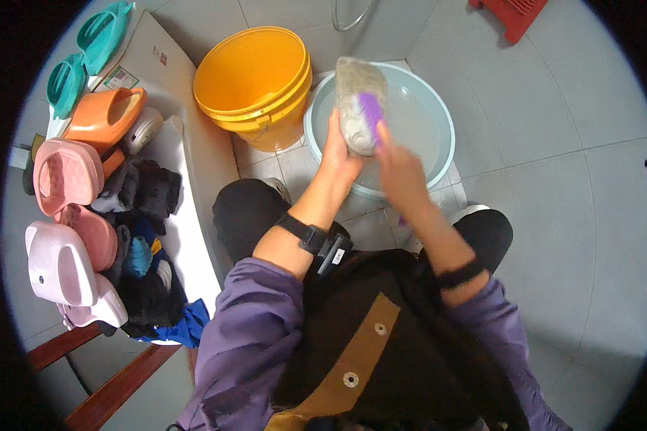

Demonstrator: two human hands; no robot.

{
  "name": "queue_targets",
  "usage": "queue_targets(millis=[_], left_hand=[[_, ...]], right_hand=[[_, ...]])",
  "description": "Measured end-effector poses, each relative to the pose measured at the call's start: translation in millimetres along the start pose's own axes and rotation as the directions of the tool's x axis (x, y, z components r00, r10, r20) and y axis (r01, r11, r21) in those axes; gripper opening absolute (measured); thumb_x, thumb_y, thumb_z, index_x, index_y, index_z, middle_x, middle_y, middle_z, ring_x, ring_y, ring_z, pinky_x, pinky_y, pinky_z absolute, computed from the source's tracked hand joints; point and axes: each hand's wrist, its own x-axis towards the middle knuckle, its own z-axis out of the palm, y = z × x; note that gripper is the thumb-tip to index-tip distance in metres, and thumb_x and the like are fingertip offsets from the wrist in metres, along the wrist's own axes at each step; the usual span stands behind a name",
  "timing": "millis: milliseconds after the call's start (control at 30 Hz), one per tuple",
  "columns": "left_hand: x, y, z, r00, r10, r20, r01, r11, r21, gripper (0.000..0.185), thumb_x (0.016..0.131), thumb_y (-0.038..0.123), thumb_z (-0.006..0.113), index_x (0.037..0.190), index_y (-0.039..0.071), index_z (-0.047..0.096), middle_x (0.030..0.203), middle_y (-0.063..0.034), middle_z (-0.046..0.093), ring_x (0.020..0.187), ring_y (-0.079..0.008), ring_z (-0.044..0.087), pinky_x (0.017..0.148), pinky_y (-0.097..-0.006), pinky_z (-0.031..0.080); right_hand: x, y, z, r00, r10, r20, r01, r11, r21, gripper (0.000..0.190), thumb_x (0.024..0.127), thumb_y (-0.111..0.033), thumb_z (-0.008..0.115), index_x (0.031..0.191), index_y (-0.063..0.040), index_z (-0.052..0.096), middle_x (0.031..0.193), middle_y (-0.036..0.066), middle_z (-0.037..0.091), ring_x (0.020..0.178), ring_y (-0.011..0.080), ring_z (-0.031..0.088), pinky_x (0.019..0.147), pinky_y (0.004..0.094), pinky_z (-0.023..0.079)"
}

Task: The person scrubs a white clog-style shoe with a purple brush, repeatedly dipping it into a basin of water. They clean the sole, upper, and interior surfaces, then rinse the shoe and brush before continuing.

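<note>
Over a pale blue plastic basin (448, 134) with cloudy water in it, my left hand (341, 153) holds a greyish shoe (350, 81), with what looks like its sole facing up. The fingers grip its near end from the left side and below. My right hand (404, 169) is closed around a purple scrubbing brush (372, 110). The bristles rest against the shoe, where some whitish foam shows. Both the brush hand and the shoe's far end are slightly blurred.
Left of the basin stands a yellow bucket (253, 70). A white cabinet-like unit (194, 134) carries orange slippers (102, 118), pink slippers (67, 175), lilac slippers (59, 264), teal slippers (102, 37) and dark rolled socks (156, 188). A red plastic stool (512, 19) is at the far right.
</note>
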Motion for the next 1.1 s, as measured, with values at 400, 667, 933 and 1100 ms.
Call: queue_targets(millis=[400,667,933,1100], left_hand=[[2,1,1,1.0,0.008,0.009,-0.007,0.999,-0.035,0.055,0.091,0.054,0.03,0.127,0.016,0.047,0.127,-0.0053,0.05,0.117,-0.025,0.045,0.099,-0.0485,0.031],[20,-1,-18,0.986,0.143,0.089,-0.136,0.988,-0.076,0.053,0.091,0.054,0.032,0.125,0.017,0.049,0.123,-0.0041,0.053,0.117,-0.0233,0.045,0.1,-0.0486,0.031],[-5,-2,7,0.995,-0.013,0.094,0.012,1.0,0.019,0.053,0.091,0.053,0.032,0.126,0.017,0.048,0.129,-0.0044,0.05,0.119,-0.0237,0.044,0.101,-0.0482,0.029],[20,3,-19,0.992,0.098,0.083,-0.09,0.991,-0.095,0.053,0.091,0.052,0.031,0.127,0.017,0.047,0.126,-0.0028,0.051,0.116,-0.0231,0.046,0.1,-0.0486,0.03]], right_hand=[[-4,2,5,0.999,-0.043,-0.022,0.043,0.999,0.003,0.045,0.089,-0.013,0.048,0.133,-0.007,0.04,0.086,0.026,0.059,0.081,0.0399,0.058,0.071,0.0443,0.045],[-6,8,16,0.987,-0.127,-0.098,0.133,0.989,0.066,0.046,0.09,-0.021,0.047,0.133,-0.01,0.038,0.081,0.024,0.059,0.078,0.0429,0.057,0.069,0.0507,0.044],[47,25,0,0.988,0.034,-0.151,-0.025,0.997,0.067,0.048,0.089,-0.018,0.047,0.134,-0.006,0.036,0.081,0.024,0.06,0.074,0.0416,0.057,0.067,0.0481,0.045],[-23,0,12,0.988,-0.109,-0.109,0.125,0.981,0.147,0.044,0.09,-0.014,0.046,0.132,-0.005,0.04,0.092,0.027,0.058,0.082,0.0387,0.059,0.069,0.0426,0.046]])
